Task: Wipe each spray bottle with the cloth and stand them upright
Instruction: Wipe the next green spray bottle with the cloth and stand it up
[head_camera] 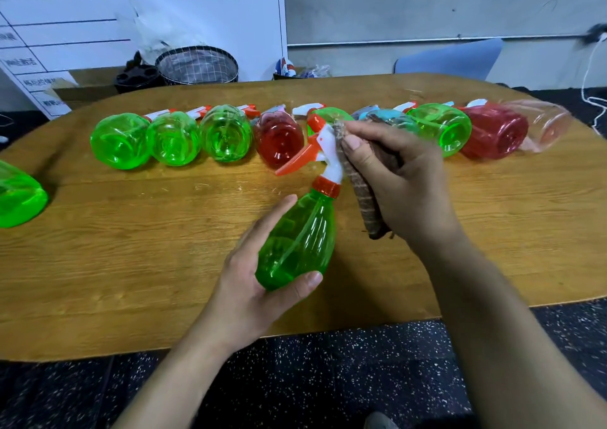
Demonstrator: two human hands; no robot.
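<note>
Your left hand (253,274) grip wraps green bottle (295,244) belly, held tilted above near-centre tabletop (131,248). Right hand (404,179) grip pinches folded brown cloth (361,195) against white sprayer head (330,153). Judgement: rotate bottle under cloth, work round orange trigger and collar, keep belly hold firm since thin ribbed plastic is slick. Cloth coarse, fringed. Far row of bottles (226,133) lies on sides.

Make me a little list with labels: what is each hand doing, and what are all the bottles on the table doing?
left hand: grips the green bottle by its body
right hand: holds the cloth against the spray head
row of bottles: lying on their sides, bottoms toward the camera
row colours: green, red, one bluish, one clear pinkish
extra bottle: green, at the left edge
table: wooden
</note>
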